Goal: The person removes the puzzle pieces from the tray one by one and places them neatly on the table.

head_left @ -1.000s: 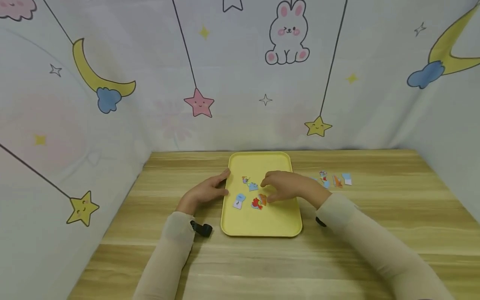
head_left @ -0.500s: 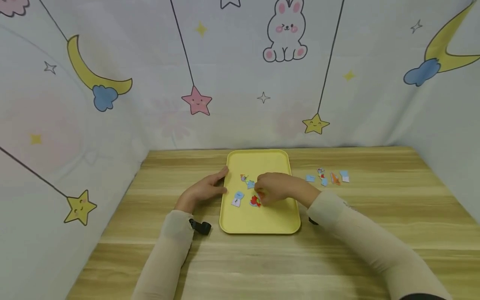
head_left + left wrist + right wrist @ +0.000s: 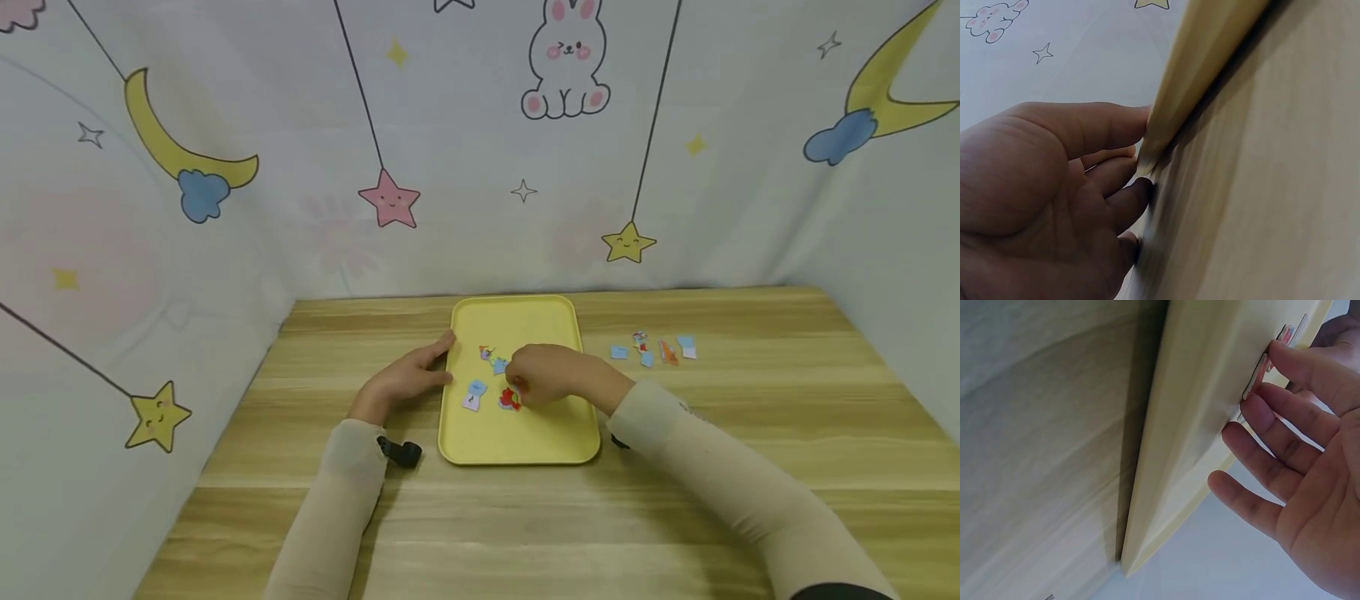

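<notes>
My left hand (image 3: 401, 379) rests against the left rim of a yellow tray (image 3: 555, 437); in the left wrist view its thumb and fingertips touch the tray's outer side. Over the tray's middle, my right hand (image 3: 547, 373) pinches a small orange puzzle piece (image 3: 1256, 376) between thumb and fingers, standing on edge in the right wrist view. Just left of these fingers lies a red puzzle piece (image 3: 509, 398). Also on the tray are a joined blue-and-white pair of puzzle pieces (image 3: 474, 395) and a light-blue puzzle piece (image 3: 499, 366) touching a multicoloured one (image 3: 486, 353).
Right of the tray, several more puzzle pieces lie on the wooden table (image 3: 480, 533), among them a blue piece (image 3: 618, 352), an orange piece (image 3: 668, 353) and a blue-and-white piece (image 3: 687, 347). A printed cloth (image 3: 465, 250) hangs behind the table.
My right hand has moved slightly left and closed its fingers on the orange puzzle piece that lay beside the red one. The left hand stays at the tray's rim.
</notes>
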A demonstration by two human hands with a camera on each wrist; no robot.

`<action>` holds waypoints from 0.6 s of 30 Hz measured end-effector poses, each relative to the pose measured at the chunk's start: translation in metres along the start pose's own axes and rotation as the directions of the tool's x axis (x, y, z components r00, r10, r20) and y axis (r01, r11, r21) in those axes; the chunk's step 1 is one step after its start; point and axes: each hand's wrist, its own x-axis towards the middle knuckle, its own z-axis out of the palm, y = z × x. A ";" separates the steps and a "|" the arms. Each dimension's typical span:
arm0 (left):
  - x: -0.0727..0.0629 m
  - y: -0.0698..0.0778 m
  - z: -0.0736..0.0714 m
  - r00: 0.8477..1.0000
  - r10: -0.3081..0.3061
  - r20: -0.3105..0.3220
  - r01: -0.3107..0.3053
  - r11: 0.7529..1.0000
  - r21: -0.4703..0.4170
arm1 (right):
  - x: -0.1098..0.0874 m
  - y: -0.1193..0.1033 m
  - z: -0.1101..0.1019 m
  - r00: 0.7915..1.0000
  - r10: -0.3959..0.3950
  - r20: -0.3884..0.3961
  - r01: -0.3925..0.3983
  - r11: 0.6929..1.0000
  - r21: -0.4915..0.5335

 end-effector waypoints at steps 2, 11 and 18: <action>0.000 0.001 -0.001 1.000 0.006 0.001 -0.006 1.000 0.009 | 0.000 -0.001 -0.002 1.000 0.009 0.008 -0.009 1.000 0.005; -0.001 0.000 0.000 1.000 0.000 0.003 0.000 1.000 0.012 | -0.001 -0.002 0.000 0.998 0.048 0.028 -0.049 0.999 0.023; -0.001 0.000 -0.001 1.000 -0.001 -0.005 0.001 1.000 0.014 | 0.000 0.002 0.001 0.999 0.046 0.027 -0.047 0.998 0.040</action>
